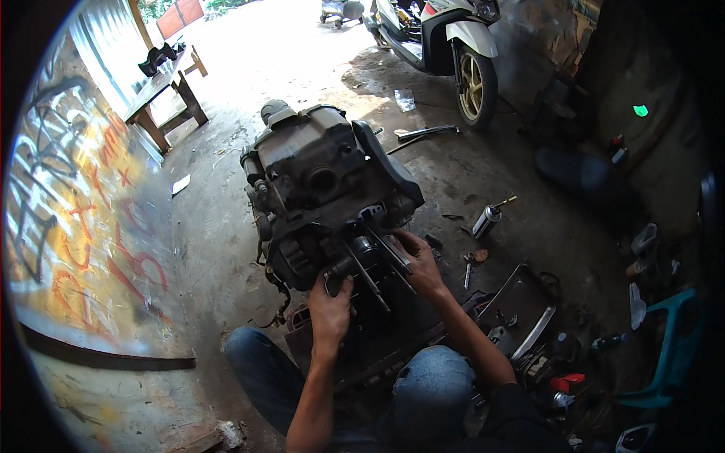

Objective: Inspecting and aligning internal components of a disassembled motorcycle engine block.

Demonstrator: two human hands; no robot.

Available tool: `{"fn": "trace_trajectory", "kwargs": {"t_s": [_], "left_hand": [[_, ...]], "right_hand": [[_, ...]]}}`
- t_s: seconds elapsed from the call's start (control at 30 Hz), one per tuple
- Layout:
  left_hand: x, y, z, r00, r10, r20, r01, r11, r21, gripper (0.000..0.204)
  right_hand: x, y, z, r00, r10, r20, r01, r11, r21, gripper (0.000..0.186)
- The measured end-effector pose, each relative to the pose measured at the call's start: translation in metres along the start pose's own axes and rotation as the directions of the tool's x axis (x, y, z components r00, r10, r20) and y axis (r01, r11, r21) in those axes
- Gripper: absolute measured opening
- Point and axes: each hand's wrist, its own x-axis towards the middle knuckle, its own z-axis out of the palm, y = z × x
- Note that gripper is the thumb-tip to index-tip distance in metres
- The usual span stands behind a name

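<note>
A dark, greasy scooter engine (321, 170) stands on the floor in front of my knees. Several long metal studs (367, 275) stick out of it toward me, with a shiny round piston (365, 245) between them. My left hand (330, 309) is closed at the lower left of the studs, its fingertips against a dark part by the crankcase. Whatever it grips is too dark to name. On the other side, my right hand (417, 260) curls its fingers in beside the right-hand studs, close to the piston. The studs partly hide those fingers and what they hold.
Right of the engine stand a spray can (487, 220) and a socket tool (467, 273). A metal tray (521, 306) with loose parts lies by my right knee, near a teal plastic stool (668, 347). A scooter (453, 45) and wooden bench (162, 98) stand farther off; a painted wall (91, 211) rises left.
</note>
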Motion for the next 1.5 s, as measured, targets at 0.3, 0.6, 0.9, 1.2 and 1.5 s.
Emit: {"fn": "trace_trajectory", "kwargs": {"t_s": [0.3,0.6,0.9,1.2,1.5], "left_hand": [[-0.001,0.004,0.000,1.000,0.028,-0.010,-0.028,1.000,0.008,0.033],[-0.002,0.013,0.001,1.000,-0.016,-0.005,0.016,1.000,0.013,0.044],[-0.002,0.010,0.000,1.000,0.000,-0.016,0.000,1.000,0.010,0.050],[-0.001,0.010,0.002,1.000,0.007,-0.030,-0.006,1.000,0.024,0.049],[-0.005,0.015,0.003,0.998,-0.040,-0.040,0.041,0.999,0.035,0.047]], "right_hand": [[-0.002,-0.004,0.006,0.995,-0.095,-0.002,0.095,0.995,-0.023,0.022],[-0.002,0.016,0.010,0.985,-0.164,-0.050,0.167,0.984,0.060,0.021],[-0.015,-0.006,0.010,0.989,-0.137,-0.060,0.133,0.989,-0.065,0.026],[-0.012,-0.027,0.006,0.979,-0.204,0.011,0.200,0.950,-0.239,0.026],[-0.008,-0.038,-0.003,0.984,-0.151,0.096,0.176,0.913,-0.367,0.030]]}}
